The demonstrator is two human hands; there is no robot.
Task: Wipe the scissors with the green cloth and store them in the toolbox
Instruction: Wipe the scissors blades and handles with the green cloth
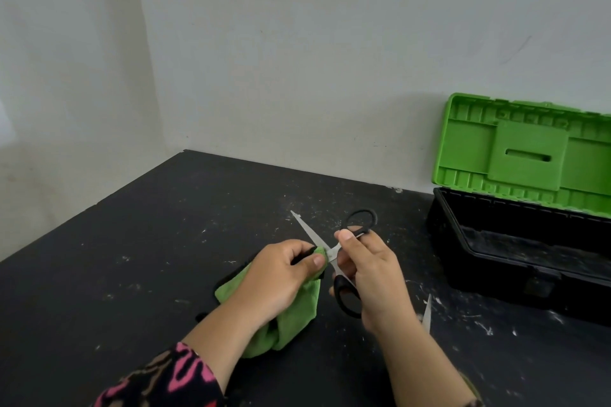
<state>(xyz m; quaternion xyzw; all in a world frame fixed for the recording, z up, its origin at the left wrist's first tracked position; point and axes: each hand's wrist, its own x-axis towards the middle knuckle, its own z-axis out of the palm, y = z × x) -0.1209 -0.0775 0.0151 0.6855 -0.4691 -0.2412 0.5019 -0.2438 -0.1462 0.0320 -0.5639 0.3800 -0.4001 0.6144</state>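
One pair of scissors [314,236] is held above the black table [158,241], in front of the person, with its handles spread and one bare blade pointing up and away to the left. The right hand [373,271] grips the black handles, thumb raised along the upper loop and fingers curled by the lower one. The left hand [281,274] pinches the green cloth [297,310] against the blades near the pivot, and the rest of the cloth hangs down to the table under its wrist. A patterned sleeve [172,377] covers the left forearm. Well to the right stands the toolbox [496,257], its green lid [525,155] raised against the wall.
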